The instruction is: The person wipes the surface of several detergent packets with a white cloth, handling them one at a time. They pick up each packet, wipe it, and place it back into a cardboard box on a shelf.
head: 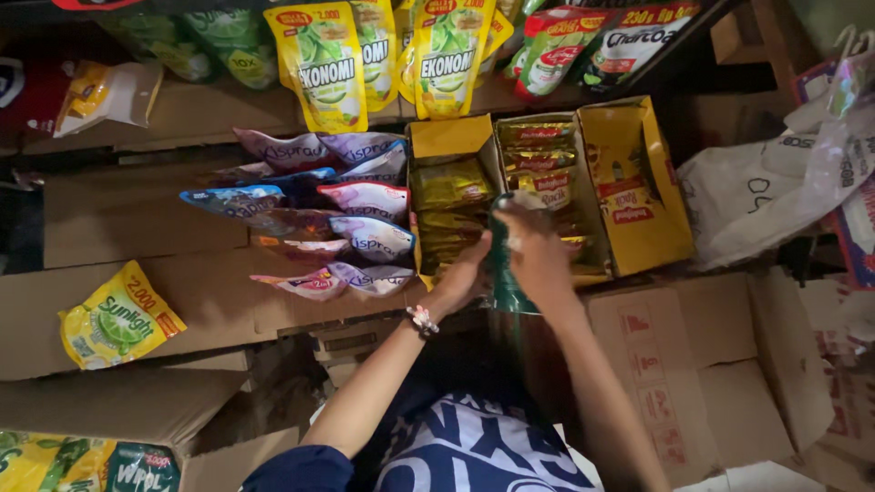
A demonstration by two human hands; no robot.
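My two hands reach up to a shelf of goods. A dark green sachet strip (500,278) hangs between them, in front of an open yellow carton (638,191) filled with yellow and red sachets (538,164). My right hand (540,253) grips the strip near its top. On the strip's left side my left hand (463,276), with a beaded bracelet at the wrist, holds it too. A second yellow carton (448,138) with gold sachets stands just left of the strip.
Pink, purple and blue pouches (355,219) lie stacked to the left. Yellow-green refill pouches (324,64) hang above, and one lies on cardboard (117,317) at the left. An open brown carton (720,364) sits lower right, with white plastic bags (775,191) above it.
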